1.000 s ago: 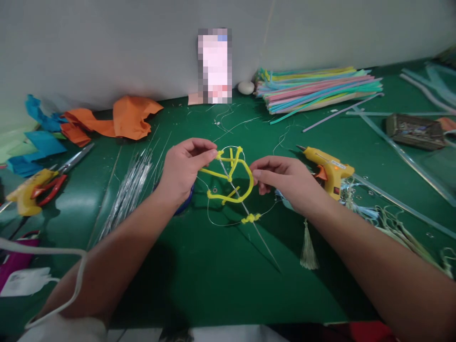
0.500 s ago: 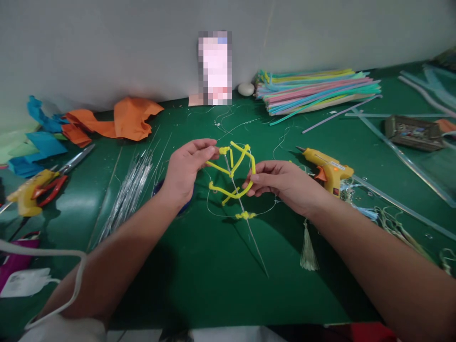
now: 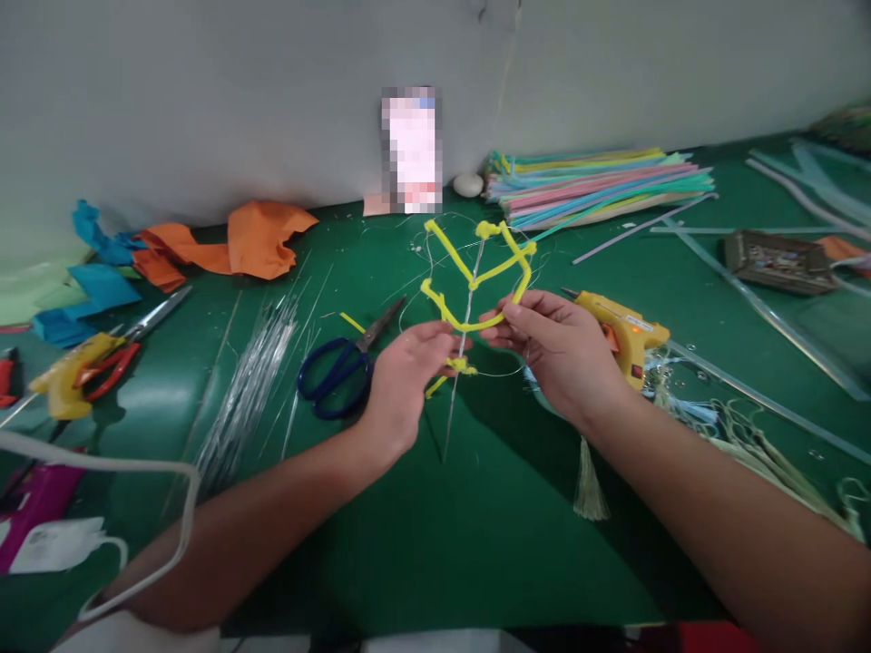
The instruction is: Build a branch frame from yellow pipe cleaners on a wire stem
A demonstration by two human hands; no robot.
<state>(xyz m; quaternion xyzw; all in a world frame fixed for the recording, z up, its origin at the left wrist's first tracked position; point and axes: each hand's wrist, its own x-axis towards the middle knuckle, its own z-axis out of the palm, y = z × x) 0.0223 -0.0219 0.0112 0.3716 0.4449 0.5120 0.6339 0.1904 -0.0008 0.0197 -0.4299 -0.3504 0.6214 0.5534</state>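
Observation:
A yellow pipe-cleaner frame [image 3: 500,265], built on a thin wire stem with loops of fine thread around it, is held up over the table. My right hand [image 3: 564,349] pinches the curved yellow arm on its right side between thumb and fingers. At the lower middle, my left hand [image 3: 415,372] has its fingers closed around the stem area, just above a small yellow knot; the exact grip is partly hidden. Just left of that hand lie blue-handled scissors [image 3: 337,376], next to a short yellow pipe-cleaner piece [image 3: 351,323].
A yellow glue gun [image 3: 630,331] lies beyond my right wrist, near tassels [image 3: 590,485]. Pipe cleaners [image 3: 599,186] are bundled at the back, by a propped phone [image 3: 412,150]. To the left are wires [image 3: 251,390], crepe paper [image 3: 262,240] and another glue gun [image 3: 74,367].
My left hand has moved from the frame's upper left down to its lower stem, uncovering the scissors. The frame has turned more upright and its top has risen. My right hand keeps hold.

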